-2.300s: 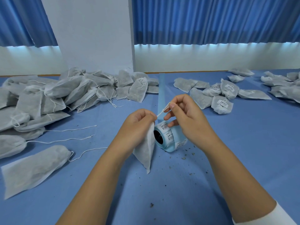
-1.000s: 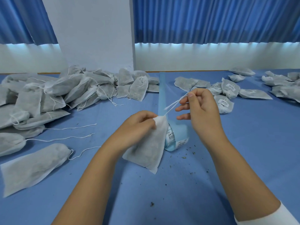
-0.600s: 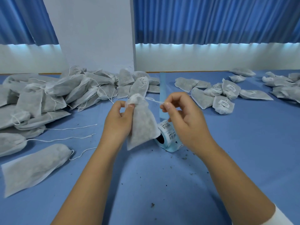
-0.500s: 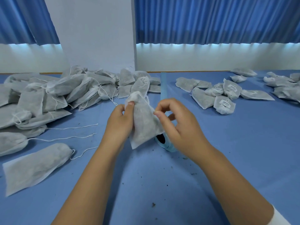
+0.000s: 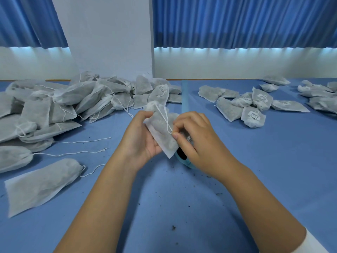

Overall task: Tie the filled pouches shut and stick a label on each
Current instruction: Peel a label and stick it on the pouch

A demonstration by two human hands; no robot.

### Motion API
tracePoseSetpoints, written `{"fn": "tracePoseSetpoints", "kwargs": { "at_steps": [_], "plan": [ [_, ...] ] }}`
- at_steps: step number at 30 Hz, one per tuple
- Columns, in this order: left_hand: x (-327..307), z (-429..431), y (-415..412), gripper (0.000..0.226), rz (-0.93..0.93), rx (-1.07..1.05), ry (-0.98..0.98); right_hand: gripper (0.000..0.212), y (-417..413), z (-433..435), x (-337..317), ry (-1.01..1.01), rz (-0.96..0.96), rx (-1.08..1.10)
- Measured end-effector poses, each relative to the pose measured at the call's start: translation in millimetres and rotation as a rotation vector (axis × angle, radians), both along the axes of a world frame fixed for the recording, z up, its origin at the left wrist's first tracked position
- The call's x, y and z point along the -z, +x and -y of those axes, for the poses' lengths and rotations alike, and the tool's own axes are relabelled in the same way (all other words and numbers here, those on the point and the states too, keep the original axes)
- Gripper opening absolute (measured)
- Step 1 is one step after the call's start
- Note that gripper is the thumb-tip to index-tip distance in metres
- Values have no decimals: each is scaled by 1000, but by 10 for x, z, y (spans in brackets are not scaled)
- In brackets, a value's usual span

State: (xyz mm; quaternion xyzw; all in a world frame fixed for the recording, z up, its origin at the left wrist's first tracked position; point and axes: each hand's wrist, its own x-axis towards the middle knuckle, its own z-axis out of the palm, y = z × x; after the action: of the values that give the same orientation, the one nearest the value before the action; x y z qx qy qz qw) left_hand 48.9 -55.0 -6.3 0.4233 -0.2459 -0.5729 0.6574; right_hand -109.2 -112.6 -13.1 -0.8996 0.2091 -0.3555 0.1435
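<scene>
Head view, blue table fills the lower frame. Big heap of unfinished pouches far left, strings trailing loose. Smaller group of labelled pouches far right, well apart from the hands.

One pouch is held off the table at centre, tilted, with its gathered neck pointing up and away and its bottom corner toward the person. Left hand grasps it from the left, thumb over the upper edge near the neck, fingers curled under. Right hand is at its right edge, thumb and forefinger pinching the drawstring. The drawstring runs from the neck down across the front face to that pinch.

Label roll sits on the table just behind and below the pouch, mostly hidden by the right hand. Its backing strip runs off toward the wall. Dark crumbs are scattered on the table nearby.

Handling, my read: the pouch looks light and limp, thin non-woven fabric with loose fill that shifts, so there is no stiff edge to hold. Best hold is the cinched neck, or under the belly as the left hand has it. The string is thin and probably slippery, so it needs a fingertip pinch close to the neck. Hard pulling could tear the fabric or shed fill. No label on the visible face.
</scene>
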Motion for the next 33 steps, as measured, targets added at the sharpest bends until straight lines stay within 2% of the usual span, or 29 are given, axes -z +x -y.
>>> {"fn": "tracePoseSetpoints", "kwargs": {
  "at_steps": [4, 10, 13, 15, 18, 20, 24, 30, 33],
  "plan": [
    [35, 31, -76, 18, 221, -53, -44, 5, -23, 50, 14, 45, 15, -2],
    [128, 85, -84, 15, 383, -255, 2, 18, -102, 127, -20, 174, 69, 12],
    [169, 113, -82, 9, 458, -312, 16, 30, -215, 243, -81, 377, 143, 130],
    [192, 141, -107, 7, 524, -336, 38, 32, -317, 341, -107, 576, 134, 215],
    [214, 174, -164, 11, 533, -349, 74, 38, -475, 430, -104, 923, 13, 186],
    [224, 187, -198, 15, 550, -343, 87, 48, -517, 451, -74, 1054, -60, 134],
    [258, 223, -217, 18, 495, -343, 89, 60, -440, 464, 20, 1096, -98, 130],
    [280, 250, -238, 19, 406, -301, 60, 57, -307, 493, 140, 972, -118, 230],
    [294, 262, -276, 21, 508, -339, 85, 55, -228, 456, 177, 937, -134, 286]
  ]
}}
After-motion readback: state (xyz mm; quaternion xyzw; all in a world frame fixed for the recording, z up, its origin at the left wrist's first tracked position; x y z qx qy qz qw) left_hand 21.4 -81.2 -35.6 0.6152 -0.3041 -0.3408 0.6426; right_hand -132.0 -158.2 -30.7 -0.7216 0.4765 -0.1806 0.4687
